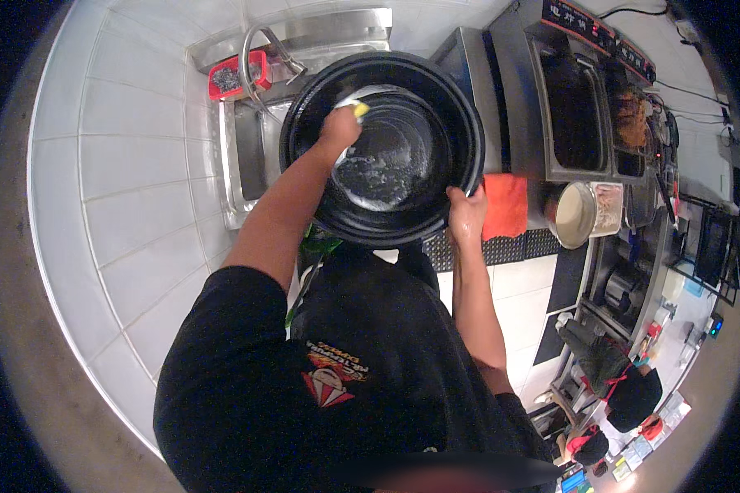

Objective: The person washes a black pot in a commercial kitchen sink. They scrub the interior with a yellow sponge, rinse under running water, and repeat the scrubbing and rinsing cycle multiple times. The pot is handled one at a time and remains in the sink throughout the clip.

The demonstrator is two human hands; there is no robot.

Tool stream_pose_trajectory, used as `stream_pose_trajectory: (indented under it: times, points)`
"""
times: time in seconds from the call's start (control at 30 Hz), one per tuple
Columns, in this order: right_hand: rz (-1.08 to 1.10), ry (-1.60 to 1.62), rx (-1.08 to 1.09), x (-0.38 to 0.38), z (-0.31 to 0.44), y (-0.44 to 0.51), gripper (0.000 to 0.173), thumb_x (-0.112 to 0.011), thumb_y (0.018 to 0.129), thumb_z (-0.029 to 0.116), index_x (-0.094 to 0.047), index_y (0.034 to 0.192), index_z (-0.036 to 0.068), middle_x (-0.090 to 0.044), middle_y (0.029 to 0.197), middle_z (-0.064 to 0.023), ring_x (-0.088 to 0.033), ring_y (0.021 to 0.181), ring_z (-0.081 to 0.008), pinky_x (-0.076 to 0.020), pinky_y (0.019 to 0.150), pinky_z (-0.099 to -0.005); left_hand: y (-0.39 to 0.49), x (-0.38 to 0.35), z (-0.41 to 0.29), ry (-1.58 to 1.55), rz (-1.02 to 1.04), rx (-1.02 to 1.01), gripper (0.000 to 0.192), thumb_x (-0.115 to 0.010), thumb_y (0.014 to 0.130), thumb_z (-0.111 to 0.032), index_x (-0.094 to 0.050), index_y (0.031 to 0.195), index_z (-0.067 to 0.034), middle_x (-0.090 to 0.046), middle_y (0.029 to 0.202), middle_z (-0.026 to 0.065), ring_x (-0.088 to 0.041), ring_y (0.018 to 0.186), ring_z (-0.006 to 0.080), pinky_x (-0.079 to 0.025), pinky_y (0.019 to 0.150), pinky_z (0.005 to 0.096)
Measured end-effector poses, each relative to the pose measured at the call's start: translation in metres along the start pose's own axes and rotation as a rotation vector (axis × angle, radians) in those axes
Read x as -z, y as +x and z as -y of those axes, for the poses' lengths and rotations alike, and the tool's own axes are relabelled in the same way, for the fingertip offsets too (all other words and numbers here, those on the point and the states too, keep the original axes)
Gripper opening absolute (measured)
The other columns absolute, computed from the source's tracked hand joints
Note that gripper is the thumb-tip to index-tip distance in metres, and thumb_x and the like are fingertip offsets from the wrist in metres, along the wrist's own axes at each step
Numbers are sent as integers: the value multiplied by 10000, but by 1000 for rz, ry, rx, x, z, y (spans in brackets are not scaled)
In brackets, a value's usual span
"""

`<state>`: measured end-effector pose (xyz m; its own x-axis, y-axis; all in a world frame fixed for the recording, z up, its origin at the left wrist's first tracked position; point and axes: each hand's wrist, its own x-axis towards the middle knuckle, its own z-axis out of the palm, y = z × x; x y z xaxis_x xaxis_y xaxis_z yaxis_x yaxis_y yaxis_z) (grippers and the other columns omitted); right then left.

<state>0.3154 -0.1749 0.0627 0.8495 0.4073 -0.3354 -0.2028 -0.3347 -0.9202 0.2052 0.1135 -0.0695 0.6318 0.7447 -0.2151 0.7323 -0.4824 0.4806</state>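
A large round black tub (462,105) is held over the sink (228,185), with wet suds on its inside bottom. My left hand (340,129) is inside the tub near its left wall, closed on a sponge (361,110) with a yellow part showing. White foam lies around that hand. My right hand (467,212) grips the tub's rim at the lower right, and its skin looks wet. The curved metal faucet (244,61) stands left of the tub.
A red basket (265,61) holding metal scourers sits behind the sink. An orange cloth (505,206), a round pot (575,214) and fryers (576,117) are on the right. Further off at lower right, a person in black (635,400) is near a counter.
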Motion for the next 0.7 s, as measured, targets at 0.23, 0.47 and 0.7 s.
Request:
stream_pose_trajectory:
  times: [0.23,0.47,0.7]
  points:
    - [50,115,-51,-1,1,-3,212,-641,823,-19,-609,1030,14,-676,921,-59,-602,817,-170,-480,786,-308,-67,11,28,196,256,137,204,-670,766,-130,-711,917,1,-699,963,240,-686,915,404,-547,824,474]
    - [134,114,-92,-15,11,-15,233,-623,812,-39,-613,1039,16,-683,935,-57,-613,827,-167,-484,799,-302,-7,-24,3,-73,51,83,360,-676,777,-149,-643,1095,16,-687,1036,247,-672,990,406,-537,884,460]
    - [91,53,-61,-23,9,-26,221,-626,808,-26,-602,1027,-4,-676,916,-69,-609,797,-155,-481,760,-302,-58,-51,-92,-92,465,-232,453,-660,783,-116,-561,1212,-8,-654,1146,243,-628,1095,409,-499,941,474]
